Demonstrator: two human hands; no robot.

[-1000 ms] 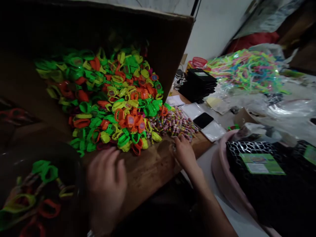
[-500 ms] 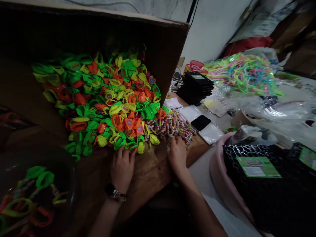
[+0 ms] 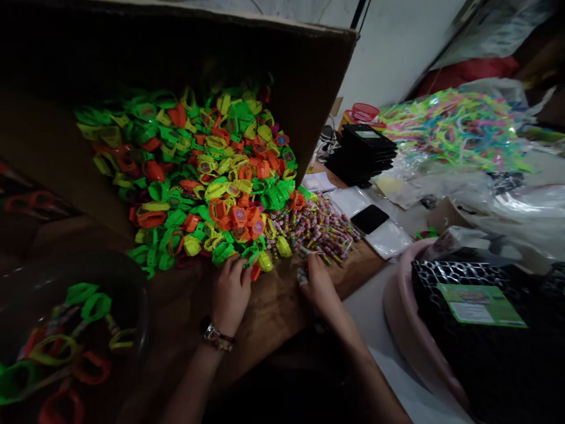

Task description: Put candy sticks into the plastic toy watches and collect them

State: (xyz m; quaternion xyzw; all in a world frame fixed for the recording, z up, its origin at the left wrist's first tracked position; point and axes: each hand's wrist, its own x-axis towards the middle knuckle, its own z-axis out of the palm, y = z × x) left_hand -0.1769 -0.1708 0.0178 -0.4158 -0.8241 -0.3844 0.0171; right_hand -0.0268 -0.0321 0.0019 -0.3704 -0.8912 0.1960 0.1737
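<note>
A heap of green, yellow and orange plastic toy watches [image 3: 238, 218] spills out of a cardboard box laid open towards me. At its front edge, my left hand [image 3: 232, 291], wearing a wristwatch and bracelet, has its fingers closed on a green toy watch [image 3: 251, 255]. Small patterned candy rolls [image 3: 322, 227] lie piled beside the heap. Just in front of them is my right hand [image 3: 321, 287], its fingers bent together around something small and pale that I cannot make out.
Left, a dark basin [image 3: 143, 318] holds several watches joined with rolls. A cardboard box [image 3: 326, 76] stands behind the heap. To the right are a phone [image 3: 369, 219], stacked black trays [image 3: 362, 156], a pink tub [image 3: 397, 294] with black trays, and a bright strip pile [image 3: 463, 129].
The whole view has shifted, so things sit further right. My right hand has drawn back slightly from the candy rolls. The left hand stays at the watch heap's edge, fingers closer together.
</note>
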